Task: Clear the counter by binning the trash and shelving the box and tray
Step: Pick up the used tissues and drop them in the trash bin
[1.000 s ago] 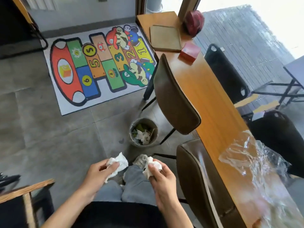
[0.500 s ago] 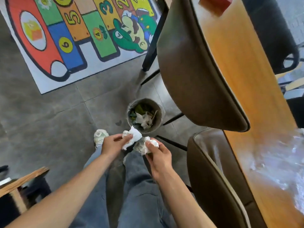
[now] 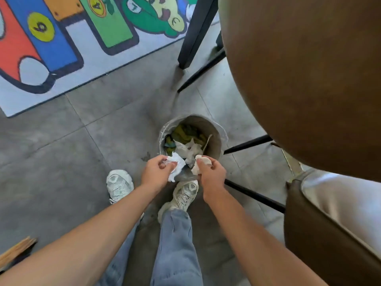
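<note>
A small round grey bin stands on the floor between my feet and the chair legs, holding green scraps and white paper. My left hand grips a crumpled white tissue at the bin's near-left rim. My right hand holds a second crumpled white tissue at the near-right rim. Both hands hover just over the near edge of the bin. The counter, box and tray are out of view.
A brown leather chair back fills the upper right, a second brown chair sits lower right, with black chair legs around the bin. A colourful hopscotch mat lies on the grey tiled floor. A wooden edge shows at bottom left.
I have leaned in and down toward the bin. Both hands, still holding their tissues, moved forward from over my legs to the bin's near rim.
</note>
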